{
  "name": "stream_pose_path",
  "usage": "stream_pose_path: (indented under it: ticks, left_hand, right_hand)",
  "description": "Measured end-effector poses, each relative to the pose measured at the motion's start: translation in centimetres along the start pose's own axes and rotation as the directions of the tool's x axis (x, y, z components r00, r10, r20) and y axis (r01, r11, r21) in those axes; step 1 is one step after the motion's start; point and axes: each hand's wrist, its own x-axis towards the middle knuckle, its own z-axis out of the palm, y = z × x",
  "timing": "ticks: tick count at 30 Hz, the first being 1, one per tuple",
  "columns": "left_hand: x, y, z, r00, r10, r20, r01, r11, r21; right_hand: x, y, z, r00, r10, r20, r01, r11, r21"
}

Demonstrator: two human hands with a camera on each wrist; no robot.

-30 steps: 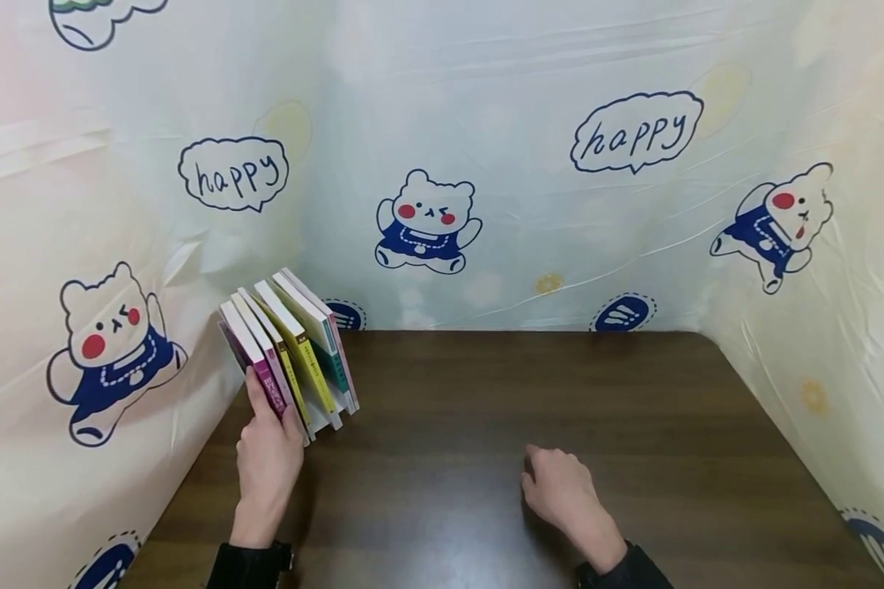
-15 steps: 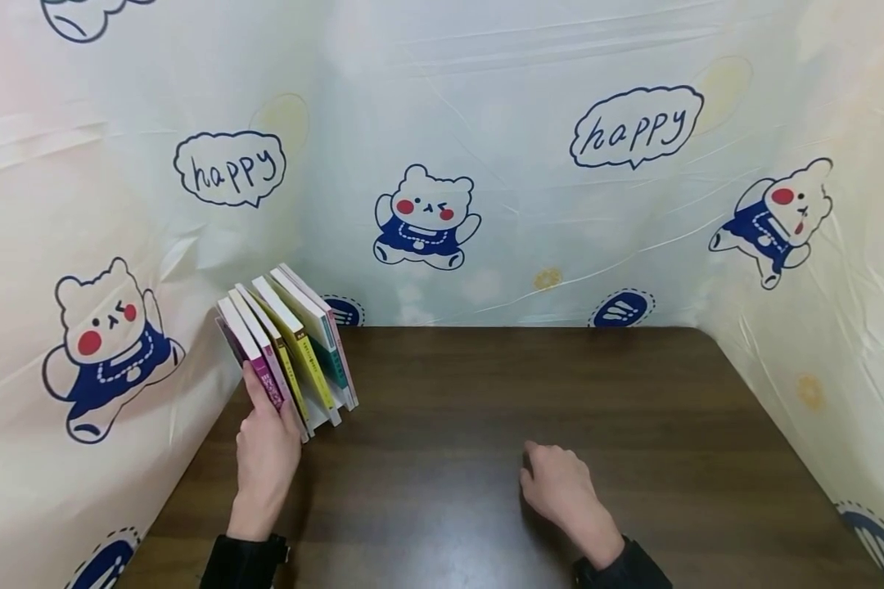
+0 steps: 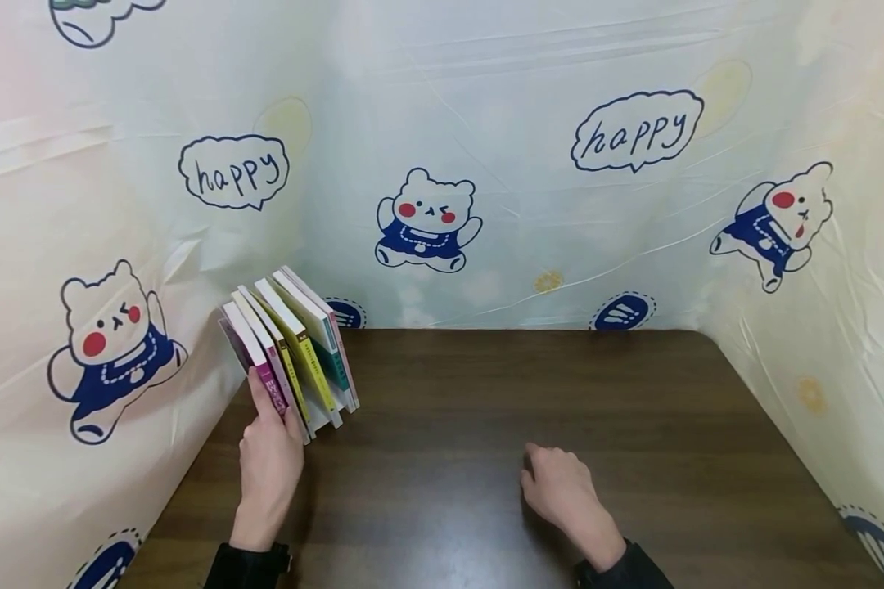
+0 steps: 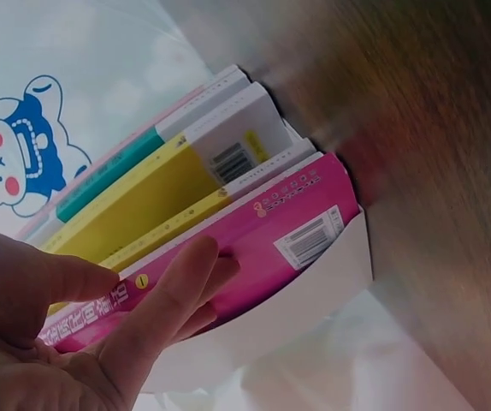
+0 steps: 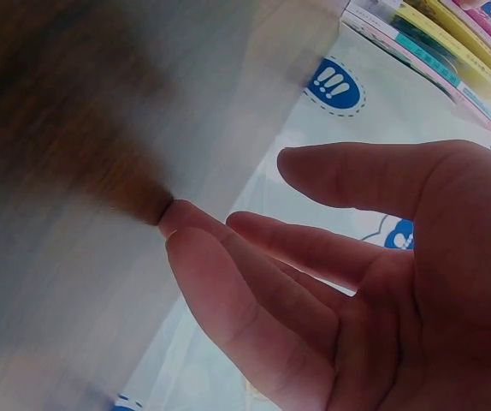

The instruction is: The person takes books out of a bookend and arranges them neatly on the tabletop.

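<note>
1. On my screen, the left hand (image 3: pixel 268 462) touches a thin, bright pink paper book (image 4: pixel 254 240). Its thumb and fingers leave a narrow gap; I can't tell if they squeeze.
2. The right hand (image 3: pixel 563 487) is loose and wide, holds nothing, and touches the table, well off to the right.
3. The pink book stands on end, just past the left hand, which is nearer. Its long spine goes up and down, beside yellow and green books (image 3: pixel 305 352) in a curved white holder (image 4: pixel 322 300).
4. I see a shiny brown wooden table (image 3: pixel 442 425).
5. Pale cloth (image 3: pixel 516 147) with bears hangs around it.
</note>
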Motion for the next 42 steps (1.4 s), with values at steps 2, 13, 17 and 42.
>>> stream_pose_path:
  ticks: [2,13,17,42]
  left_hand:
    - [-0.3,0.2,-0.1,1.000,0.011,-0.014,-0.011,1.000,0.007]
    - [-1.2,0.7,-0.2,0.999,-0.029,-0.036,0.029,0.999,0.017]
    - [-1.1,0.5,0.2,0.997,-0.043,-0.071,0.047,0.997,0.067]
    - [-0.7,0.3,0.8,0.999,-0.028,-0.019,0.029,0.999,0.040]
  right_hand:
    - [-0.1,0.0,0.0,1.000,-0.013,-0.002,0.013,1.000,0.005]
    - [-0.4,0.2,0.1,0.998,-0.038,-0.045,0.039,0.999,0.021]
    - [-0.5,0.2,0.0,0.998,-0.036,-0.046,0.037,0.999,0.009]
    - [-1.0,-0.1,0.1,0.995,-0.094,-0.041,0.093,0.995,-0.019]
